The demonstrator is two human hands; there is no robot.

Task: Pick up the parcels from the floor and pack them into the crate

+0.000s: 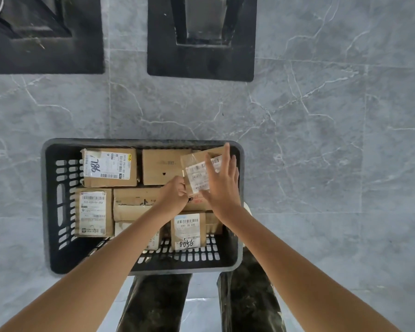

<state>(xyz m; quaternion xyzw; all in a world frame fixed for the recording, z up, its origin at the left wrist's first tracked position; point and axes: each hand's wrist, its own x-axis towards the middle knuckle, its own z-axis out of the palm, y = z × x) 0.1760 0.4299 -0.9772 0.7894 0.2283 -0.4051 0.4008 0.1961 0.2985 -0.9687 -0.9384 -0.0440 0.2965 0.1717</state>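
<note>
Grey marble-look floor tiles [321, 140] with pale veins, seen from straight above. At the far edge, two black square bases [199, 65], one at the far left and one nearer the middle, each with a dark upright frame rising from it.

Near the middle of the floor, a black plastic crate [55, 200] with slotted walls and rounded corners. Inside, brown cardboard parcels packed flat and close together:
- At the far left, a labelled box [109, 167] with handwritten digits on its white sticker.
- Just right of it, a plain box [161, 166].
- Along the left wall, a narrow box [94, 212] under a long printed sticker.
- In the middle, a creased box [132, 202], partly hidden by the left forearm.
- Close to the near wall, a small box [188, 231] with a barcode and more handwritten digits.

Over the far right corner of the crate, a tilted parcel [193, 161], brown with clear tape and a white barcode sticker, slanting across the packed boxes rather than flat among them. At its near left corner, the left hand [175, 195], fingers curled tight and pinching that corner. On top of it, the right hand [223, 188], spread flat with fingers straight and apart, fingertips reaching the far edge and the palm covering part of the sticker. Cannot tell whether the underside touches the boxes below.

Both bare forearms reaching in from the near edge. Between them, just near of the crate, two legs in dark patterned trousers [153, 305].
</note>
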